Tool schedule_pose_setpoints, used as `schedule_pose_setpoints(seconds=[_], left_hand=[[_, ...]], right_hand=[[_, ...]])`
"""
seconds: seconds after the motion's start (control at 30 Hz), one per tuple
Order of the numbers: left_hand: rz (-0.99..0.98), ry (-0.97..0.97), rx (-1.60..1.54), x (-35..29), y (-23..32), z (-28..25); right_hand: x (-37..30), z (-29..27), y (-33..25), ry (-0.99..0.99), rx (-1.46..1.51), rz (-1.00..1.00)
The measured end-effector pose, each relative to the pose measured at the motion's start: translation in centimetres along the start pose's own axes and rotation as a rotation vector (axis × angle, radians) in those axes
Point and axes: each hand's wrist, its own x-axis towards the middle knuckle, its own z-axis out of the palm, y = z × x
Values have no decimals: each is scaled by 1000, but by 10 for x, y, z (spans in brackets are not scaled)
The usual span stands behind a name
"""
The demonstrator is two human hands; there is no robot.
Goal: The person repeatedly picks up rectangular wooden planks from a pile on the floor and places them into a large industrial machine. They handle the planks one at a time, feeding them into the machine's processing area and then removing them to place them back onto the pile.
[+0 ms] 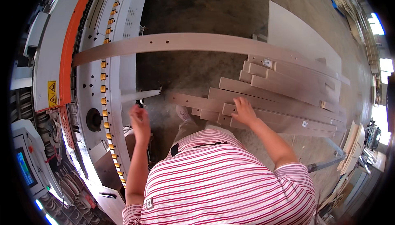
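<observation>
My right hand (245, 110) is over the near boards of a stack of brown boards (271, 93), with its fingers and thumb apart. It is at the end of one board; whether it touches the wood I cannot tell. My left hand (140, 119) is raised beside the machine's roller edge, its fingers curled in. Anything inside those fingers is hidden. Farther ahead, a long brown board (185, 43) with two small holes spans from the machine (125, 73) on the left to above the stack on the right. Neither hand is on that long board.
Yellow rollers (103, 77) line the machine's edge, and a white arm (142, 95) juts from its side. At far left stands a control panel with a screen (25, 167). A large pale panel (294, 32) lies behind the stack. A metal frame (329, 162) is at right.
</observation>
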Motion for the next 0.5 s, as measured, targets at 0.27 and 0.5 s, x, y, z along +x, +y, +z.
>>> schedule_pose_setpoints(seconds=[0.27,0.5], left_hand=[[-399,-695,-432,-80,-5,67],[-558,-531,-1192,-71,94,80]], right_hand=[[0,10,-5,-104,-120,-202],[23,-60,-144,248,158,-531]])
